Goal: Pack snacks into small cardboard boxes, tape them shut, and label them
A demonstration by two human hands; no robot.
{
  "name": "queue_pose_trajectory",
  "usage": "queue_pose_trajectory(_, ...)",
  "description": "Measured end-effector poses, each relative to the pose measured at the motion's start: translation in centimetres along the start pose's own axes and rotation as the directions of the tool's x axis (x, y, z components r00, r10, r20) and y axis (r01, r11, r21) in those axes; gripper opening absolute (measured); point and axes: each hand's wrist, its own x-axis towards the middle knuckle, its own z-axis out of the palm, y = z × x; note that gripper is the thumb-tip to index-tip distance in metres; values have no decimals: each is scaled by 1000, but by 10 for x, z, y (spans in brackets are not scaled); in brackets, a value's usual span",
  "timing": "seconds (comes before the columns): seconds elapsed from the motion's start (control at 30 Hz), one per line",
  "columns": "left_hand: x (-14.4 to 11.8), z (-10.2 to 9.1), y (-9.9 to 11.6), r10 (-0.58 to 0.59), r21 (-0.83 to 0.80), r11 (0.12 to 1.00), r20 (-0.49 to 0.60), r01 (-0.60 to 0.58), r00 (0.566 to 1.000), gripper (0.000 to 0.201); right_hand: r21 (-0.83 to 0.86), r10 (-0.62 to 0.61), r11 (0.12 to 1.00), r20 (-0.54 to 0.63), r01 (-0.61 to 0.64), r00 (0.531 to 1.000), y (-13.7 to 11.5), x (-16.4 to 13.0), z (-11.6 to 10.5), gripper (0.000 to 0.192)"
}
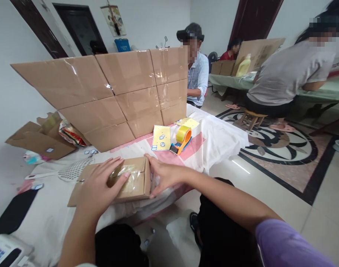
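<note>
A small cardboard box (134, 185) lies flat near the front edge of the cloth-covered table, with clear tape across its top. Across its left part rests my left hand (104, 183), fingers and thumb spread over the cardboard and tape. My right hand (165, 174) spans the box's right end, its fingers at the far corner and thumb at the near one. Just beyond stands an orange tape dispenser (184, 139) with a yellowish roll, beside a yellow printed card (162, 137).
A tall taped cardboard panel (136, 89) stands across the table. At left are an open carton (44, 139), a white perforated paddle (75, 170) and a white device (9, 250). A person (198, 74) sits behind the panel; another (291, 74) sits at right on a stool.
</note>
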Motion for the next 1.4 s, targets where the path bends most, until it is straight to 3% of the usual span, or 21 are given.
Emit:
queue_pose_trajectory(0.1,-4,-1,-1,-34,-26,999,-97,32,995,38,-32,15,999,-136,-19,991,-6,-5,34,154)
queue_pose_trajectory(0.2,-7,-2,5,4,-13,1000,-290,-8,957,29,-25,32,999,-276,-41,961,-9,-11,40,151)
queue_pose_trajectory(0.27,-10,-2,17,62,65,997,-417,-38,907,34,-20,7,1000,-349,-15,937,-13,-19,24,143)
queue_pose_trajectory(0.33,-12,0,34,89,135,990,-490,-25,867,42,-34,-41,999,-451,29,892,-19,-28,-6,136)
queue_pose_trajectory(0.4,-13,8,53,85,137,990,-493,-19,866,43,-66,-86,996,-593,58,800,-25,-40,-44,136)
queue_pose_trajectory(0.47,-11,22,66,93,82,994,-381,-67,920,39,-44,-77,997,-749,67,658,-27,-54,-86,129)
queue_pose_trajectory(0.57,-12,53,72,111,0,994,-11,-111,994,42,-109,-75,991,-928,-73,364,-7,-80,-151,130)
queue_pose_trajectory(0.63,-18,73,70,69,19,997,280,-77,957,51,-154,-88,933,-974,-325,207,26,-102,-189,134)
queue_pose_trajectory(0.7,-26,88,67,8,76,996,523,-55,853,57,-111,-51,827,-991,-552,123,71,-125,-219,136)
queue_pose_trajectory(0.77,-31,95,65,-38,117,992,662,-53,749,62,10,88,759,-992,-651,87,119,-144,-239,137)
queue_pose_trajectory(0.83,-30,97,64,-54,124,991,710,-50,702,64,69,170,738,-982,-672,87,162,-151,-252,137)
queue_pose_trajectory(0.93,-19,97,65,-46,107,993,707,-42,706,57,26,171,745,-973,-667,154,207,-132,-272,136)
queue_pose_trajectory(1.03,-8,102,69,-50,110,993,678,-33,734,53,6,210,741,-952,-672,223,234,-84,-296,138)
queue_pose_trajectory(1.1,-4,107,74,-45,115,993,652,-40,757,54,6,299,714,-907,-700,297,245,-46,-311,141)
queue_pose_trajectory(1.17,-3,111,77,-48,123,992,643,-42,764,54,21,426,648,-839,-762,338,253,-14,-320,136)
queue_pose_trajectory(1.2,-3,112,78,-53,125,991,647,-37,761,55,32,476,606,-815,-795,330,254,-1,-321,126)
queue_pose_trajectory(1.27,-5,112,77,-69,120,993,667,-16,742,56,71,489,557,-833,-827,259,250,17,-316,94)
queue_pose_trajectory(1.33,-10,110,76,-76,96,995,687,13,723,59,105,394,590,-903,-800,172,237,27,-305,64)
queue_pose_trajectory(1.4,-17,108,77,-81,65,997,695,50,714,62,87,259,663,-958,-743,119,214,35,-288,43)
